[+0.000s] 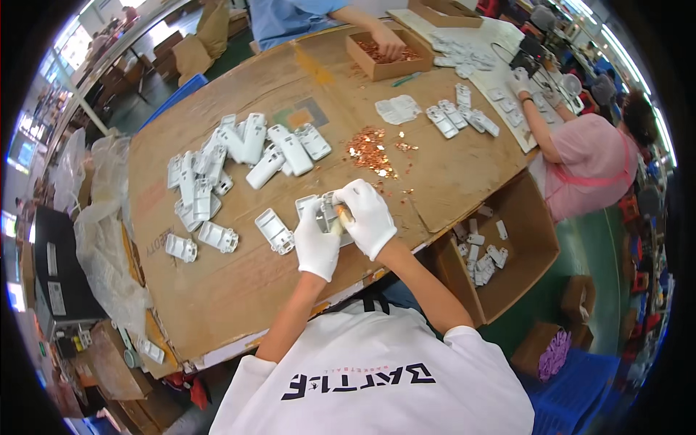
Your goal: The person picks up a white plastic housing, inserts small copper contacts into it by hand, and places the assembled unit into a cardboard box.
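Both my hands wear white gloves and meet over the near middle of the table. Between them is a white plastic housing [306,206], its open side up and partly covered by my fingers. My left hand [317,243] is closed around its near side. My right hand [368,220] is pinched at the housing's inside; what its fingertips hold is hidden. Just left of my hands lies another open white housing [274,230]. Beyond them is a loose heap of small copper-coloured metal pieces [370,151]. A pile of white housings [250,141] spreads over the left of the table.
A cardboard box [518,279] holding white parts stands against the table's right edge. At the far side, another person's hand [388,43] reaches into a small carton [384,71] of copper pieces. Someone in pink [591,163] works at the right. Clear plastic sheeting [109,239] hangs by the left edge.
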Demonstrator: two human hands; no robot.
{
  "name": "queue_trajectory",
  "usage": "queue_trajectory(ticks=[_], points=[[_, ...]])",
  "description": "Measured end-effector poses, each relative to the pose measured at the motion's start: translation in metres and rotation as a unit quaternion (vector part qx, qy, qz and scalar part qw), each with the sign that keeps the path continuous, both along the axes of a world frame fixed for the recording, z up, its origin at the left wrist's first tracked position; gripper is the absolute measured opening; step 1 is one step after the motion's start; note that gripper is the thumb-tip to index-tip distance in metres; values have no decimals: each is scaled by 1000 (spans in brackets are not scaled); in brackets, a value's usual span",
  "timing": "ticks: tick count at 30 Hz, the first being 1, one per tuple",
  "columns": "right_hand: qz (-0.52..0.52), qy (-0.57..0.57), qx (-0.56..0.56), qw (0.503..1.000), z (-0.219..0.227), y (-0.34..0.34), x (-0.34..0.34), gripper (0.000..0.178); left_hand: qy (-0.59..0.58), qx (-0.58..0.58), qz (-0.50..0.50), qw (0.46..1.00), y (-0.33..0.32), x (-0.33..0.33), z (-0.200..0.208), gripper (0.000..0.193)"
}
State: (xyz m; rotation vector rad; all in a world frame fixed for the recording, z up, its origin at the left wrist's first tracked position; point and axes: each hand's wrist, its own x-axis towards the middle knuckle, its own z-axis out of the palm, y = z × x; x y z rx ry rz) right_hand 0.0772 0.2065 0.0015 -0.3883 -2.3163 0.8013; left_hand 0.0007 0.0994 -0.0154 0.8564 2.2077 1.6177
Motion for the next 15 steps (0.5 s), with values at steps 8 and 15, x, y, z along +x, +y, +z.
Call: queue_trajectory(ticks=[8,15], points=[[-25,-41,-56,997,4,-7,-2,22,40,-18,19,999,-6,6,3,39],[68,-115,-377,916,11,10,1,17,78,8,-73,994,-19,-6,16,41]])
